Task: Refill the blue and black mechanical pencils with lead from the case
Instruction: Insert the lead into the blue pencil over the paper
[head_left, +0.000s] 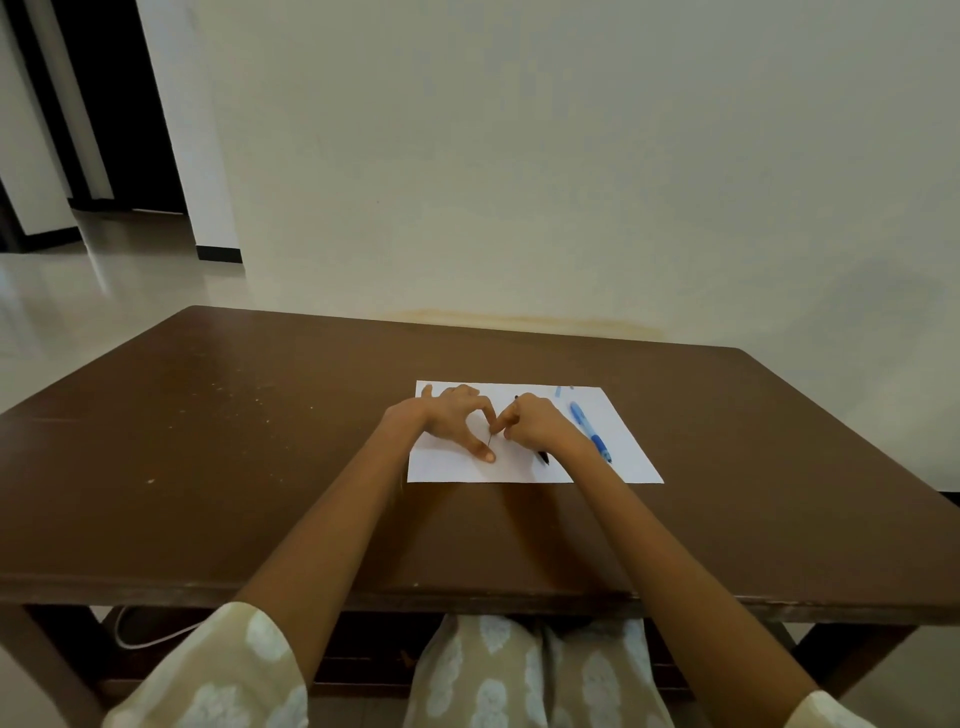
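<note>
table: brown, holds a white paper sheet; both hands work over the sheet.
left hand: on sheet's left part, index and thumb spread in an arc, thumb tip pressed to paper; grips nothing I can see.
lead: thin dark sliver between the two hands, looks pinched at its top end.
right hand: fingers curled, tips pinched together on the lead.
black pencil: mostly under right hand, only ends poke out.
blue pencil: lying on sheet, right of the hand, untouched.
risk: lead likely snaps if pinched hard or bent; could roll off sheet.
hidden: lead case not identifiable; small pale-blue bits at sheet's far edge too blurred; whether the right hand also holds the black pencil is unclear.
</note>
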